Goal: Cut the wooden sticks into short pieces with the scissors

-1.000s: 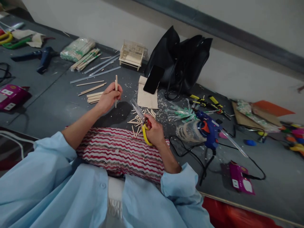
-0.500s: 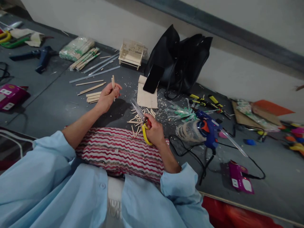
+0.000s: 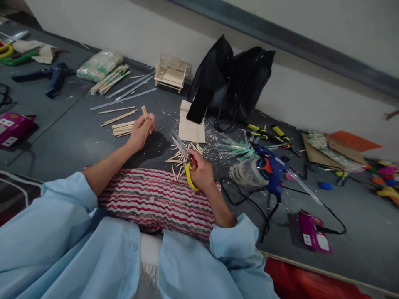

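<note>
My left hand [image 3: 141, 132] is closed around a few wooden sticks [image 3: 144, 111], whose tips poke up above the fingers. Just left of it lies a small stack of similar sticks [image 3: 122, 128] on the dark table. In my right hand [image 3: 202, 172] is a pair of scissors [image 3: 180, 144] with yellow and red handles, blades aimed up and left. The blades look shut or nearly so. Beneath them is a scattered pile of short cut stick pieces [image 3: 177, 158]. A striped red and white cushion [image 3: 156, 199] is under my forearms.
A phone [image 3: 200, 104] leans by a black bag [image 3: 232, 83]. A small wooden model [image 3: 171, 72] stands at the wall. To the right, a blue glue gun [image 3: 274, 168] rests on a plastic bottle [image 3: 247, 172], with its cable trailing. Pliers [image 3: 260, 132] lie behind.
My left hand has turned and drawn slightly left, its fingers more closed, and the sticks now lean left. My right hand and the scissors stay nearly still.
</note>
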Available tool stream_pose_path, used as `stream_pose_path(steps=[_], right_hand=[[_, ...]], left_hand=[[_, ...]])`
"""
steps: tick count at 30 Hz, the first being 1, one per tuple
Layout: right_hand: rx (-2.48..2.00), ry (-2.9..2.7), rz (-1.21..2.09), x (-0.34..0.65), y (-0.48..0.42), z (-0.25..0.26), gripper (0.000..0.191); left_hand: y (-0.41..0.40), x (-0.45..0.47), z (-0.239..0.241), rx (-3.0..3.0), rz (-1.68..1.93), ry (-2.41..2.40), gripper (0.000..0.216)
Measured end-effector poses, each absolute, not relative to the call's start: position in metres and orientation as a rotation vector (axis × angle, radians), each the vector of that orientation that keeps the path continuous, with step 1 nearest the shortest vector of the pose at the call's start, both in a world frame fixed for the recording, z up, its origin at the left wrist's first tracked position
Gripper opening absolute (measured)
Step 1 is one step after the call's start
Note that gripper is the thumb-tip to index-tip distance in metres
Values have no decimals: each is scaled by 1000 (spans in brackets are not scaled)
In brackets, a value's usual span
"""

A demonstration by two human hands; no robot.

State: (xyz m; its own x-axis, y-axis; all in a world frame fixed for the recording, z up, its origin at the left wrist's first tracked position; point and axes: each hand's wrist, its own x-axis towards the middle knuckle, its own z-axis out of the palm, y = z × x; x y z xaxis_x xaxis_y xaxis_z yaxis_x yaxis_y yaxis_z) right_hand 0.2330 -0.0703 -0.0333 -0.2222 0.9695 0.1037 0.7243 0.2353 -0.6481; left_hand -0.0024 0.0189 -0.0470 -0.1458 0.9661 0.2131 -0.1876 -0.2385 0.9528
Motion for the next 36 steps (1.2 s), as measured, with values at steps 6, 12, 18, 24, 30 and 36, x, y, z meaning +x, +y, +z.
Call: stream_pose_path(steps=[6,12,18,24,30,36], right_hand=[[-1544,-2018,648,233,-71,-34,46],[-1549,-2030,637,233,-70,-35,50],[-1527,-2029,633,233,-70,-34,51],[-1539,-2022,631,233,-70,-36,49],[-1519,-2024,615,234,-70,-36,49],[-1518,-2025,606,233,-70,-36,49]], left_hand=[[22,-4,-48,1148,1556,1063,50],[27,-6,-57,1238,1596,1048,52],[31,-9,-62,1305,1598,1045,52],[31,-8,-61,1360,1600,1052,52],[33,-8,-63,1352,1605,1060,51],[32,-8,-65,1334,1601,1036,50]])
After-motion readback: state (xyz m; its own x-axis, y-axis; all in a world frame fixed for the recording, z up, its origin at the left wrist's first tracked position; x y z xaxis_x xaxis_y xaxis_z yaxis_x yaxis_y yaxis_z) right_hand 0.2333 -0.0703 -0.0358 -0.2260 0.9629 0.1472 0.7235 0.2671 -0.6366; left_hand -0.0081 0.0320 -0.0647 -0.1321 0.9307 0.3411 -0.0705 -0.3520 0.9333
